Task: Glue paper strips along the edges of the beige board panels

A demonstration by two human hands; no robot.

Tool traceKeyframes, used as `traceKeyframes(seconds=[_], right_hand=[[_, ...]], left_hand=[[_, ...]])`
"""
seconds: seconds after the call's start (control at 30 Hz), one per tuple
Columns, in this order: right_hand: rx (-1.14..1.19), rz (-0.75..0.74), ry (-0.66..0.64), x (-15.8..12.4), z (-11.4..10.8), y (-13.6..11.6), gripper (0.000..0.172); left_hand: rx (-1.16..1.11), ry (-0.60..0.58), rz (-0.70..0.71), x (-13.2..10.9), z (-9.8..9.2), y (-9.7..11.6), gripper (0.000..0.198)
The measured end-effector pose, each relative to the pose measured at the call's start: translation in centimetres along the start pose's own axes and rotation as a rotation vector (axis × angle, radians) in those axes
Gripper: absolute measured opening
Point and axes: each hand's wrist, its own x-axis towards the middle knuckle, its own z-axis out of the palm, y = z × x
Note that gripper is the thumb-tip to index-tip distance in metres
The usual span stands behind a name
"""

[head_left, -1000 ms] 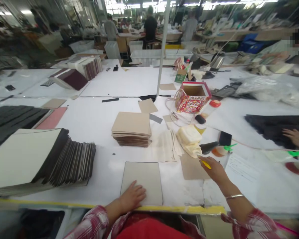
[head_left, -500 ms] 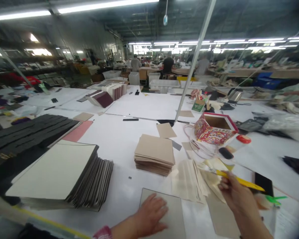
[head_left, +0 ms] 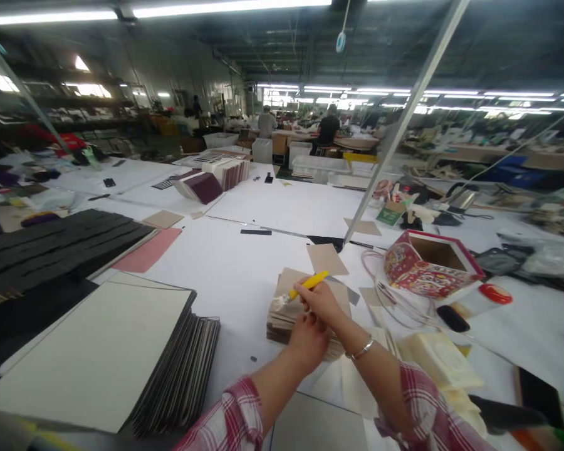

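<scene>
My right hand (head_left: 320, 302) grips a brush (head_left: 310, 283) with a yellow handle. Its pale bristles touch or hover just over the top of a stack of tan cardboard sheets (head_left: 275, 326). Against the near side of that stack is my left hand (head_left: 309, 341), its fingers curled in and partly hidden under the right hand; what they hold, if anything, is not visible. Closer to me, between my forearms, a grey board (head_left: 317, 423) lies on the white table.
A tall stack of dark-edged boards (head_left: 98, 338) stands left. To the right are a patterned red box (head_left: 427, 269), a red-lidded jar (head_left: 486, 300), cream pieces (head_left: 439, 360) and a dark phone-like slab (head_left: 538, 394). A metal pole (head_left: 404, 128) rises beyond the cardboard.
My right hand has swung left with the brush, from the cream pieces to the cardboard stack. My left hand has left the grey board, moved forward to the stack and curled its fingers.
</scene>
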Motion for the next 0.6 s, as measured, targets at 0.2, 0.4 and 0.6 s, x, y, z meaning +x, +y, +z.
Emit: traceKeyframes(seconds=[0.2, 0.4, 0.6], right_hand=[[-0.205, 0.004, 0.126, 4.9, -1.3, 1.8, 0.022], [-0.268, 0.039, 0.305, 6.2, -4.5, 3.8, 0.026], [-0.384, 0.103, 0.464, 1.4, -12.3, 5.7, 0.028]], left_hand=[[-0.013, -0.014, 0.022, 0.6, -0.2, -0.4, 0.020], [-0.033, -0.001, 0.020, 0.8, -0.1, -0.4, 0.019], [-0.056, -0.045, -0.035, 1.5, -0.5, -0.7, 0.020]])
